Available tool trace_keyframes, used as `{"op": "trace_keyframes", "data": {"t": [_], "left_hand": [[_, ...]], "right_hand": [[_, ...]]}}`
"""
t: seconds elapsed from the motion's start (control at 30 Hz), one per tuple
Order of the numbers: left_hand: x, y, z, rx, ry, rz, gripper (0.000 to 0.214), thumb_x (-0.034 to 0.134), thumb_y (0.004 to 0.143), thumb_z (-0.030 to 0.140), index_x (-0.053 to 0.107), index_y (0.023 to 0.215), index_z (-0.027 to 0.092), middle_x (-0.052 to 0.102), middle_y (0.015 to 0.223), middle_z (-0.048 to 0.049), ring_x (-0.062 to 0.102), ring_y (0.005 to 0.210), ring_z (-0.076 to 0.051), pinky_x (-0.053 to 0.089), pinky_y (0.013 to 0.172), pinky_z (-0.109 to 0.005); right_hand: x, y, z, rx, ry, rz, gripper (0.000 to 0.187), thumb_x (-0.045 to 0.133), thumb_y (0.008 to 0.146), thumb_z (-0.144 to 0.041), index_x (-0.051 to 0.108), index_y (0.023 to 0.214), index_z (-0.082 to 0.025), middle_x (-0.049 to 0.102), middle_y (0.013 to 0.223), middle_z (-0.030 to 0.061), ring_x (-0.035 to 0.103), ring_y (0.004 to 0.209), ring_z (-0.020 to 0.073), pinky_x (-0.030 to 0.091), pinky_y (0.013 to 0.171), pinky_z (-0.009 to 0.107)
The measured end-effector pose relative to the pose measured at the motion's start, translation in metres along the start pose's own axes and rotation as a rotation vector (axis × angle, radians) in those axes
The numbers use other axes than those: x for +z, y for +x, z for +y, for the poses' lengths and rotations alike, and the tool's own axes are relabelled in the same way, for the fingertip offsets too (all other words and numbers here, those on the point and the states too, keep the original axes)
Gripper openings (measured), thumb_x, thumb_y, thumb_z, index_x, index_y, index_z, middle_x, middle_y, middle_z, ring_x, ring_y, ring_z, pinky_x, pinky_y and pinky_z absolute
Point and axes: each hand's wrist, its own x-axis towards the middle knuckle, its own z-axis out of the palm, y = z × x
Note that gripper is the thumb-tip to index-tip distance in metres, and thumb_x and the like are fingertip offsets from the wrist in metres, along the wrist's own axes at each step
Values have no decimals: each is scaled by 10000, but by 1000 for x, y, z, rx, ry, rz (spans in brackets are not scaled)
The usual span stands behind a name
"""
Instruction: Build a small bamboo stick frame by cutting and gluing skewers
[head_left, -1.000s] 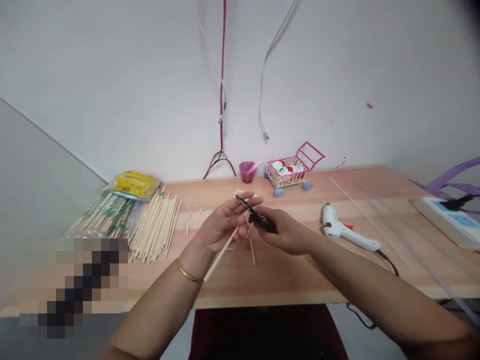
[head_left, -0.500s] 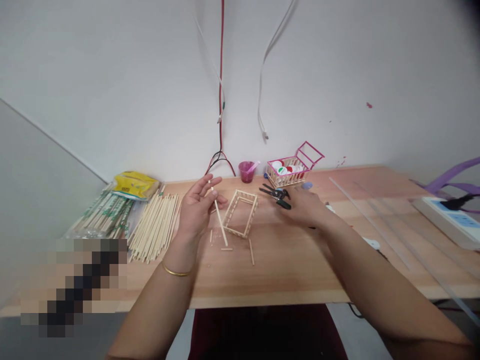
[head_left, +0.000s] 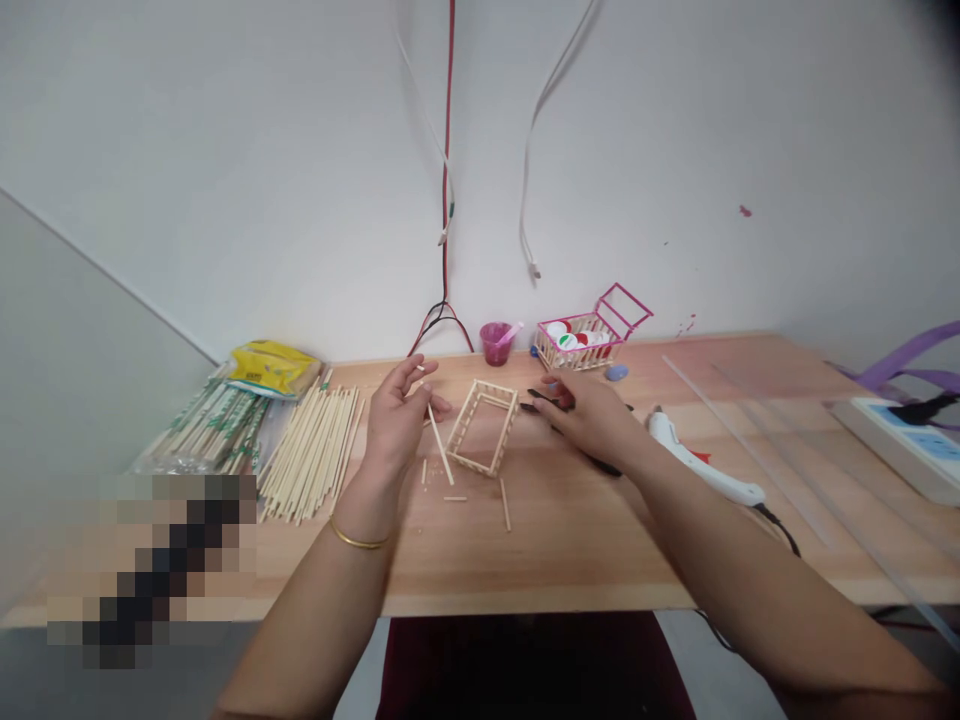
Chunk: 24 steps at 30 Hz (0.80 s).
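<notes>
My left hand (head_left: 401, 415) is closed on a thin wooden stick (head_left: 441, 445), which slants down toward the table. Just right of its lower end lies a small rectangular stick frame (head_left: 459, 462) with short uprights. My right hand (head_left: 589, 405) is over black-handled pliers (head_left: 609, 467), its thumb and fingers apart. The pliers appear to lie on the table with their handles spread, partly hidden under that hand. Short cut stick pieces (head_left: 455, 498) and a longer piece (head_left: 505, 505) lie in front of the frame.
Loose sticks (head_left: 311, 455) and wrapped bundles (head_left: 214, 425) lie left, beside a yellow packet (head_left: 274, 368). At the back stand a pink cup (head_left: 496, 345) and a pink-rimmed stick basket (head_left: 576, 355) holding caps. A white glue gun (head_left: 701, 465) and power strip (head_left: 896, 445) are right.
The pliers, raised at my right hand before, are now lower and flat under it, and its fingers have spread. The glue gun shows more fully. My left hand keeps the stick, nearly still.
</notes>
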Motion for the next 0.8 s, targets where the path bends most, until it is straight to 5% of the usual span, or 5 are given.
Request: {"op": "trace_keyframes", "data": {"t": [0.17, 0.37, 0.53, 0.8], "left_hand": [[-4, 3, -6, -90, 56, -5, 443, 633, 728, 157, 547, 1161, 121, 620, 1210, -151, 572, 478, -23, 513, 560, -218], [0, 1, -10, -147, 20, -53, 420, 626, 740, 112, 542, 1152, 120, 614, 1209, -149, 594, 499, -29, 530, 646, -250], [4, -2, -7, -166, -38, -77, 425, 657, 734, 140, 545, 1143, 127, 607, 1221, -150, 594, 521, -35, 533, 622, -249], [6, -4, -7, -86, -82, -114, 434, 647, 749, 185, 530, 1166, 148, 585, 1252, -143, 627, 544, -57, 544, 774, -341]], "right_hand": [[6, -12, -22, -241, 207, -214, 539, 518, 892, -418, 399, 1386, -239, 641, 842, 31, 576, 672, 158, 428, 609, 267], [17, -12, -30, -480, 129, -242, 269, 445, 946, -336, 606, 1076, -163, 651, 891, 85, 574, 794, 188, 404, 679, 282], [14, -8, -35, -407, 147, -160, 178, 482, 933, -299, 597, 939, -163, 638, 815, 54, 558, 731, 163, 386, 658, 258], [27, 10, -20, -262, 121, -16, 184, 497, 905, -288, 594, 979, -150, 647, 810, 68, 557, 708, 169, 395, 654, 273]]}}
